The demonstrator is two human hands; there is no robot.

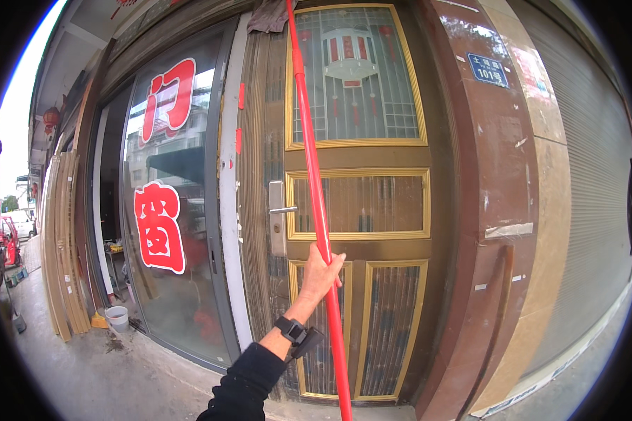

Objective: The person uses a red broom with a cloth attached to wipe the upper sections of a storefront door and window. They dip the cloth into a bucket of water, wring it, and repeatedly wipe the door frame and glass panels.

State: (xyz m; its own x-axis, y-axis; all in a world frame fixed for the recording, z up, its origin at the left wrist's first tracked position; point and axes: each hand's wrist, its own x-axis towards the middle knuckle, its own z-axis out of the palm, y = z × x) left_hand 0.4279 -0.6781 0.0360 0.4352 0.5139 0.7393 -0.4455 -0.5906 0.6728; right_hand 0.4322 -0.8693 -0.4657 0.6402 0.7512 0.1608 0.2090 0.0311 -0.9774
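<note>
My left hand grips a long red pole in front of a brown metal door. A dark wristband device sits on that wrist, below it a black sleeve. From the bottom edge the pole leans slightly left up to the top edge, where its end is cut off. Beside its upper part hangs a greyish cloth; whether the two are joined I cannot tell. Gold trim frames the door's panels, and a patterned glass pane fills the upper one. The lever handle is left of the pole. My right hand is out of view.
Left of the door is a glass sliding door with large red characters. Long wrapped boards lean farther left, near a broom and a grey bucket. A brown tiled pillar and a roller shutter flank the right.
</note>
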